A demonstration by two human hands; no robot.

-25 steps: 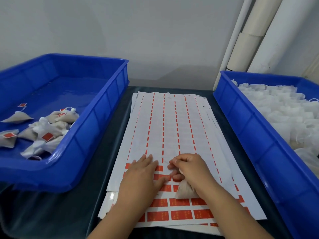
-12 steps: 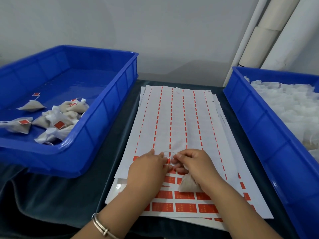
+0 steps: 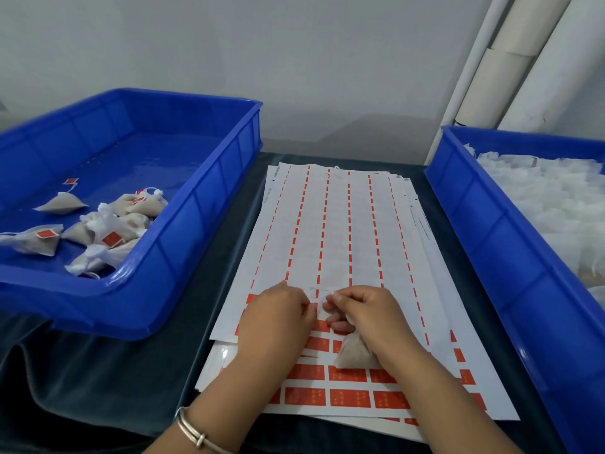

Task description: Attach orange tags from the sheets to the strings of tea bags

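Clutching pyramid mesh tea bag (image 3: 355,353)

A beige tea bag (image 3: 355,353) lies on the tag sheets (image 3: 340,244), over orange tags (image 3: 348,397).

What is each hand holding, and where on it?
The right hand holds a tea bag, gripped near its top, bag hanging below the palm. Whether the left hand pinches anything cannot be told.
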